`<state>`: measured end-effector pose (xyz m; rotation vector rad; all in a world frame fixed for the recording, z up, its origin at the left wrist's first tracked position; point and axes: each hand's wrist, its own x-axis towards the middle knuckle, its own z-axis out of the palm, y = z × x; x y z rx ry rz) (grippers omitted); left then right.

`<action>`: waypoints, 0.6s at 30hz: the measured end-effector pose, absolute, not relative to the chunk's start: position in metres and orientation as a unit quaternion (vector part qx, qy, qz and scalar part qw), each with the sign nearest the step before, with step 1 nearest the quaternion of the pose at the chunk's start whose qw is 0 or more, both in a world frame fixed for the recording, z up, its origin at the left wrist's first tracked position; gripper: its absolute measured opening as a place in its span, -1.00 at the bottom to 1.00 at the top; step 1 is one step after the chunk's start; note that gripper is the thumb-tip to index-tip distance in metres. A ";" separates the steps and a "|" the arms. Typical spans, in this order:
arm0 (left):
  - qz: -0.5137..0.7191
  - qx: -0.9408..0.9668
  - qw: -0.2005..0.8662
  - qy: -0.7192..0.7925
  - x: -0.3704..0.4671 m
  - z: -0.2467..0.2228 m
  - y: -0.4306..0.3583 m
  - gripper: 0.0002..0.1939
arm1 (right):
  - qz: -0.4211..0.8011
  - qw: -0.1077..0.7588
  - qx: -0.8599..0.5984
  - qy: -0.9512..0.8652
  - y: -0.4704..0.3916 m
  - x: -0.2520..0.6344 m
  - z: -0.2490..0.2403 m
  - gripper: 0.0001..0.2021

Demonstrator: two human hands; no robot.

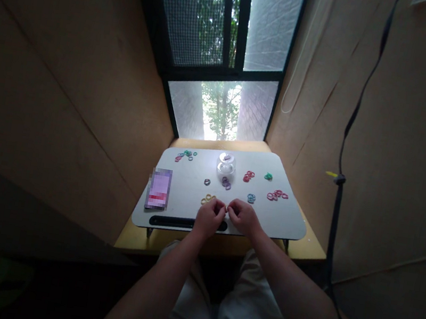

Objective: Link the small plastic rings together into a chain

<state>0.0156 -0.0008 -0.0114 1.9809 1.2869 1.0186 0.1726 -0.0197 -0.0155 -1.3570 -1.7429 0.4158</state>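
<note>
Over the front of the white lap table (185,206), my left hand (211,216) and my right hand (242,217) are close together with fingertips nearly meeting. The fingers of both are pinched; whatever lies between them is too small to name. Yellow rings (208,198) lie just beyond my left hand. Blue rings (251,198) are beyond my right hand. Purple rings (226,183) sit in front of a clear round container (225,167), with a dark ring (206,182) to their left.
Red rings (248,176), pink rings (277,195) and green rings (268,176) lie on the right; mixed rings (187,154) are at the back left. A phone-like object (158,189) rests on the left. A black slot (171,221) runs along the front edge. A dark strap (334,227) hangs right.
</note>
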 end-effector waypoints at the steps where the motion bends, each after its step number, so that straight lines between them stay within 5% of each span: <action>1: 0.378 0.741 0.281 0.478 0.015 -0.011 -0.001 -0.88 | 0.165 0.429 -0.549 -0.698 -0.020 0.172 -0.015 -0.89; 18: 0.374 0.735 0.284 0.489 0.016 -0.014 -0.001 -0.89 | 0.181 0.431 -0.533 -0.705 -0.022 0.172 -0.014 -0.94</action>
